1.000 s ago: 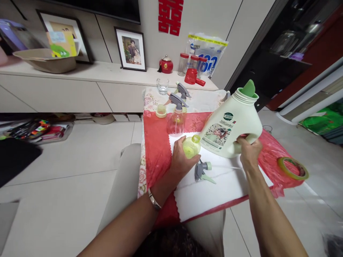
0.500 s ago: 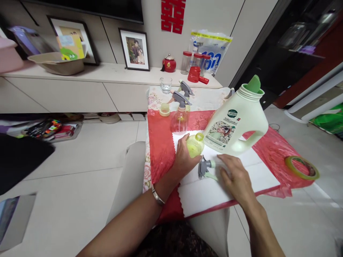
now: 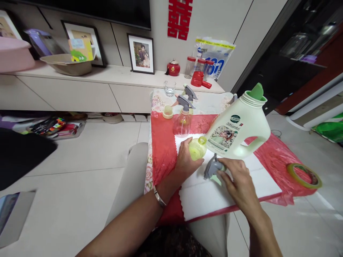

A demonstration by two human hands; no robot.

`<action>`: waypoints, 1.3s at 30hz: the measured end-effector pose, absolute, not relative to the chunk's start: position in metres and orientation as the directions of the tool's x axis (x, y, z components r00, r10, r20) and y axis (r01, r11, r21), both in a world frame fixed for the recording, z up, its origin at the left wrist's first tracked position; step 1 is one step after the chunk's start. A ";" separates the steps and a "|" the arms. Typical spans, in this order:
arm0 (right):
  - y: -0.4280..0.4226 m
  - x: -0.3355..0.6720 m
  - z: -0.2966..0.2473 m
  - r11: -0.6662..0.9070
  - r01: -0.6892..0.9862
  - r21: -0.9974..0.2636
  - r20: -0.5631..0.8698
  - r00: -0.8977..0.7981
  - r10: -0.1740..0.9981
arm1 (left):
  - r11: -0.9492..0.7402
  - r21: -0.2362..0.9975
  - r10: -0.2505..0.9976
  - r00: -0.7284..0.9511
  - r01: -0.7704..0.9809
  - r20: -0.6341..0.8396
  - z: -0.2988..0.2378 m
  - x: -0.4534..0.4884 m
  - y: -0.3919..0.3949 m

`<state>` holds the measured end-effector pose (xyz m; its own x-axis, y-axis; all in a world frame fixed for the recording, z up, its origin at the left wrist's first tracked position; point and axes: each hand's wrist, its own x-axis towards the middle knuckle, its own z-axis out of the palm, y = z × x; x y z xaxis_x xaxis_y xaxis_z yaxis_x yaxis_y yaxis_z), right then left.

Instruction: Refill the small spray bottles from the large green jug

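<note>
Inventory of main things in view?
Scalloped sheet: 1, white, table
Handled plastic jug: 1, pale-green, table
Round plastic bottle: 1, yellow, beside jug
Plastic trigger head: 1, grey-green, over sheet
Crinkled plastic cover: 1, red, table
Plastic spray bottles: 2+, grey-topped, table
Round cap: 1, yellowish, table left
Glass mug: 1, clear, table's far edge
Tape roll: 1, yellow, table right
Round pot: 1, red, cabinet
Glass jars: 3, red-lidded, cabinet
Framed photos: 3, black-framed, cabinet
Left hand: 1, bare, on bottle
Right hand: 1, bare, on trigger
</note>
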<state>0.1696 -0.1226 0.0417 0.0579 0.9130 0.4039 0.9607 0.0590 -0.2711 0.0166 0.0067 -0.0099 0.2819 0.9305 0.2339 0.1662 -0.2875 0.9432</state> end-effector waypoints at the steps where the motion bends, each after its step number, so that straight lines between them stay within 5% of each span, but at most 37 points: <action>1: -0.125 0.171 0.049 0.058 0.948 -0.314 0.457 0.097 0.884 | -0.285 0.945 0.931 0.283 0.163 0.232 -0.009 0.017 0.006; 4: -0.128 0.168 0.068 0.088 0.815 -0.573 0.577 0.324 0.749 | -0.274 0.951 0.921 0.323 0.143 0.217 -0.007 0.016 0.003; 7: -0.120 0.155 0.087 0.314 0.533 -0.786 0.605 0.553 0.574 | -0.270 0.955 0.897 0.392 0.122 0.204 -0.005 0.014 0.000; 13: -0.088 0.130 0.120 0.554 0.334 -0.762 0.591 0.708 0.386 | -0.287 0.950 0.881 0.424 0.126 0.209 -0.003 0.012 -0.002; 23: -0.060 0.123 0.128 0.600 0.225 -0.768 0.589 0.616 0.523 | -0.283 0.951 0.876 0.438 0.127 0.203 -0.006 0.014 -0.001; 33: -0.044 0.140 0.067 0.366 0.172 -0.915 0.403 0.458 0.792 | -0.298 0.948 0.873 0.434 0.113 0.223 -0.009 0.016 0.000; 39: -0.044 0.138 0.048 0.306 0.182 -0.935 0.355 0.438 0.826 | -0.302 0.943 0.877 0.430 0.142 0.216 -0.006 0.016 0.000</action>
<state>0.1378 -0.0435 0.0476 0.4383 0.8255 0.3555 0.1819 0.3058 -0.9346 0.0162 -0.0003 -0.0061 0.4297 0.8767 0.2164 0.1418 -0.3022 0.9426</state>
